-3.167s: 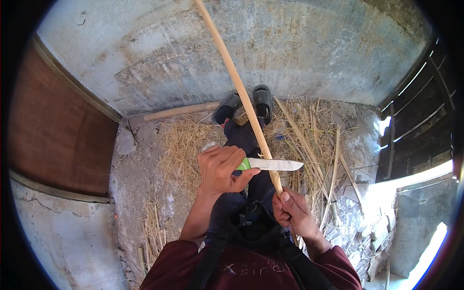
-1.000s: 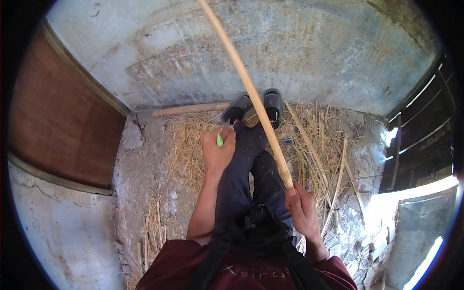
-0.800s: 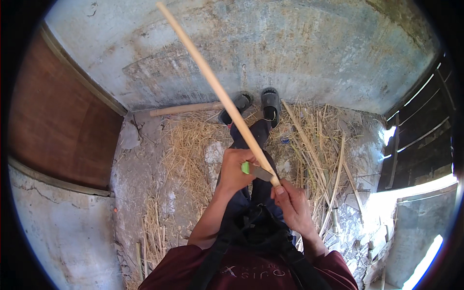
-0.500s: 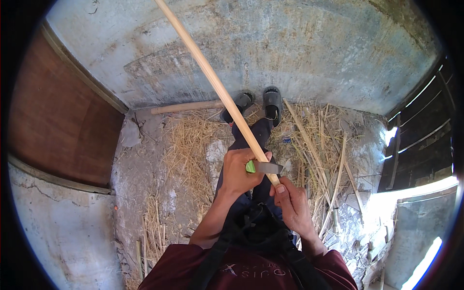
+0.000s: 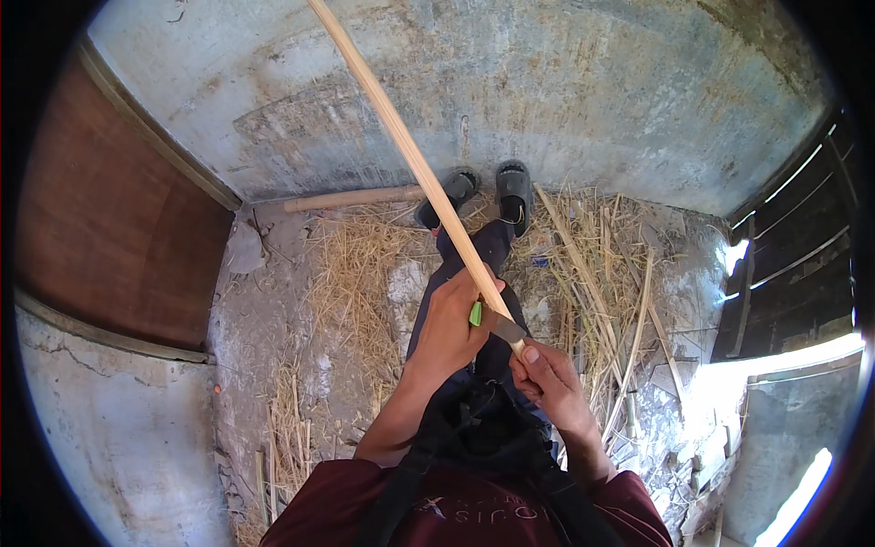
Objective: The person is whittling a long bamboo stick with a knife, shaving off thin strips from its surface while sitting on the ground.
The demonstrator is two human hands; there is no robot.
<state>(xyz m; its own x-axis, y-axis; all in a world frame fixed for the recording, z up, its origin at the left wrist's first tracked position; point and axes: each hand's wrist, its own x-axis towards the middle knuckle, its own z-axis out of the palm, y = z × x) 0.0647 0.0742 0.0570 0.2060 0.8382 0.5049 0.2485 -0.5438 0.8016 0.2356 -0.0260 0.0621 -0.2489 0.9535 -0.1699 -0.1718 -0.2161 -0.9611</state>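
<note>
1. The person sat on the ground with legs stretched toward the wall, dark sandals [image 5: 492, 193] nearly touching its base, so the lap served as a working rest.
2. The right hand [image 5: 550, 383] was curled tight around the near end of a long pale bamboo strip [image 5: 410, 155], fingers wrapped with the thumb on top. That grip appeared to anchor the strip low over the thighs while its far end rose up and away to the left, high against the wall.
3. The left hand [image 5: 453, 319] was closed around a green-handled knife [image 5: 490, 321], only a bit of green showing between the fingers. The grey blade lay across the strip just above the right hand, touching it, apparently set at a shallow angle for shaving the surface.
4. The two hands sat close together, almost touching; I judged this kept the cut controlled and the strip from flexing.
5. Dry straw and bamboo shavings [image 5: 365, 273] lay spread over the concrete floor on both sides of the legs, thicker toward the wall.
6. A thicker round pole [image 5: 351, 198] lay along the foot of the wall, left of the sandals, well apart from the hands.
</note>
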